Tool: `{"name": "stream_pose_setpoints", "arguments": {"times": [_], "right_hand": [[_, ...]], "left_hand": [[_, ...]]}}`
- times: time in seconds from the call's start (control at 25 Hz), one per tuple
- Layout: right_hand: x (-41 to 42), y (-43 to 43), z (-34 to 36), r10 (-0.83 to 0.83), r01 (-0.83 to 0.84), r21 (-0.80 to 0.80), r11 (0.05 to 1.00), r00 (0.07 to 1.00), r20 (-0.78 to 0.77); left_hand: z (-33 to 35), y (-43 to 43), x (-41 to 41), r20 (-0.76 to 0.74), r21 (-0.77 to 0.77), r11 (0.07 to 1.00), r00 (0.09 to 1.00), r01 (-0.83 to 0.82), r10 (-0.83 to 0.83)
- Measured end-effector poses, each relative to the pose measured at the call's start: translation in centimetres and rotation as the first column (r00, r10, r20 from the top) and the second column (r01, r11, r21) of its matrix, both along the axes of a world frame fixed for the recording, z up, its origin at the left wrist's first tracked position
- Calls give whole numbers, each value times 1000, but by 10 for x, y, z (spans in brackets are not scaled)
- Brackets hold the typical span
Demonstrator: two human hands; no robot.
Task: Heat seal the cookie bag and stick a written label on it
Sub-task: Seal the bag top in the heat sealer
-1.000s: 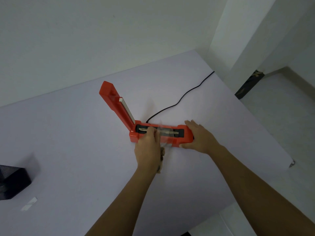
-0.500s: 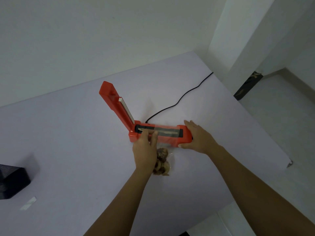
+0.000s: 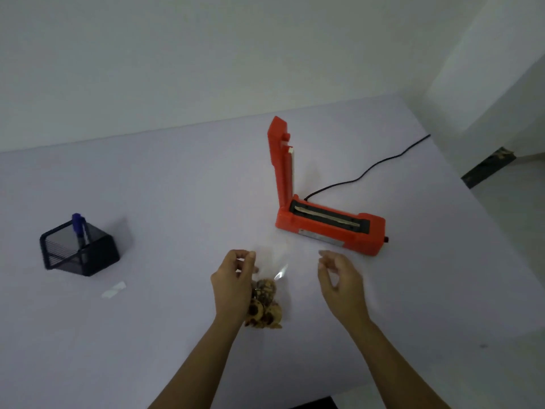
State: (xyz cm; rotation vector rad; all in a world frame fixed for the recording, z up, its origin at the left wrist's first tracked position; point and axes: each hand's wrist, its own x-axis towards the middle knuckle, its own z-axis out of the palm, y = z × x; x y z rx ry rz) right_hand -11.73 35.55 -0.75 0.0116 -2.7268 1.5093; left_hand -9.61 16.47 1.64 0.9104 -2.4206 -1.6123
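A clear cookie bag (image 3: 267, 302) with brown cookies lies on the table in front of me, its transparent top pointing toward the sealer. My left hand (image 3: 234, 286) pinches the bag's upper left edge between thumb and fingers. To the right of the bag my right hand (image 3: 339, 278) hovers with loosely curled fingers and holds nothing. The orange heat sealer (image 3: 330, 225) stands behind the hands with its lid (image 3: 280, 160) raised upright and the sealing strip bare. A small white label (image 3: 113, 289) lies on the table to the left.
A black mesh pen holder (image 3: 79, 252) with a blue pen (image 3: 78, 227) stands at the left. The sealer's black cord (image 3: 368, 169) runs back right toward the table edge. The table's right edge drops to the floor, and a wall lies behind.
The bag has come off the sealer toward me, still in my left hand. My right hand has let go of the sealer's end. The view has swung left, showing the pen holder.
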Motion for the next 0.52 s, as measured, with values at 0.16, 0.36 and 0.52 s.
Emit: {"name": "stream_pose_setpoints", "arguments": {"times": [0.16, 0.36, 0.52], "right_hand": [[18, -77, -14, 232, -125, -254, 959, 862, 451], [24, -137, -29, 268, -83, -349, 934, 808, 525], [23, -159, -31, 245, -65, -340, 938, 819, 519]], "left_hand": [[-15, -49, 36, 38, -13, 994, 993, -113, 113], [-35, -86, 59, 52, 8, 982, 981, -190, 189], [-45, -104, 62, 51, 11, 981, 980, -192, 191]]}}
